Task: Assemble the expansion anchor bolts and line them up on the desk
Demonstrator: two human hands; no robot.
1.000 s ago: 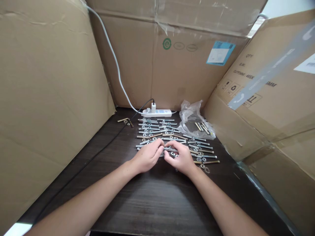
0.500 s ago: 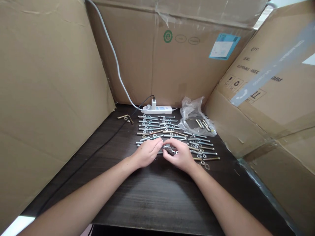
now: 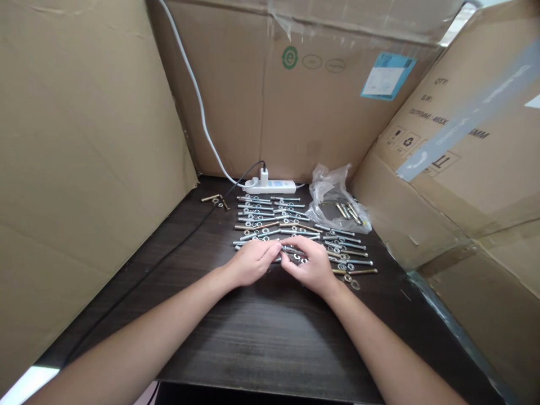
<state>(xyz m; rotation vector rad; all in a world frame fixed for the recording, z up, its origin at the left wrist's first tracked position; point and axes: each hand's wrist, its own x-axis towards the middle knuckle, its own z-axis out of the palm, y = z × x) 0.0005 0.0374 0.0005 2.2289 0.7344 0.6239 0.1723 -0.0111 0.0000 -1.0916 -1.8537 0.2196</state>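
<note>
My left hand [image 3: 253, 261] is closed, with the thumb and fingers pressed together around the end of a silver anchor bolt [image 3: 287, 248]. My right hand [image 3: 310, 261] curls around the same bolt from the other side, index finger above it and thumb below. The two hands meet fingertip to fingertip, and much of the bolt is hidden between them. Loose washers [image 3: 297, 257] lie just under my right fingers. Behind both hands, rows of anchor bolts [image 3: 258, 219] with nuts and washers lie flat on the dark table [image 3: 261, 337].
A white power strip [image 3: 270, 187] with a plugged-in charger stands at the back. To its right lies a clear plastic bag [image 3: 331, 194] with several bolts. A few brass-coloured parts [image 3: 215, 201] sit at the left near a black cable [image 3: 169, 250]. Cardboard [image 3: 84, 140] walls surround the table.
My right index fingertip has shifted slightly towards the left hand, and more of the silver bolt shows between the fingers. The view has tilted a little. The laid-out bolts have not moved.
</note>
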